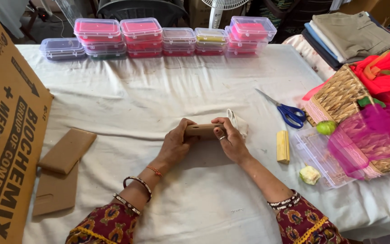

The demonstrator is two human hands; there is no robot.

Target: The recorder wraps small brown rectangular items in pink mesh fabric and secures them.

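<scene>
**Two Hands Roll a Brown Card Tube**

On the white-clothed counter (pixel 159 95), near its middle, two hands meet around a small roll of brown card (pixel 202 130). The left hand (pixel 175 145) curls over the left end of the roll. The right hand (pixel 231 141) covers the right end, with its fingers (pixel 222 129) bent over the top. Both sets of fingers are clamped on the roll, so the roll lies right between them, low down on the cloth.

It looks like the card is being rolled up tight or pressed into shape. A good next move would call for both hands to keep a firm, even hold so the roll does not spring open.

A bit of white cloth (pixel 237 123) peeks out just behind the right hand. Blue-handled scissors (pixel 285 110) lie to the right, well apart from the hands. A yellow block (pixel 283 146) sits near them. Flat brown card pieces (pixel 64 153) rest on the left, beside a big cardboard box (pixel 5 135). Small plastic boxes (pixel 159 38) with pink and yellow stuff stand in a row at the far edge. A woven basket (pixel 339 95) with bright cloth sits on the right.
</scene>
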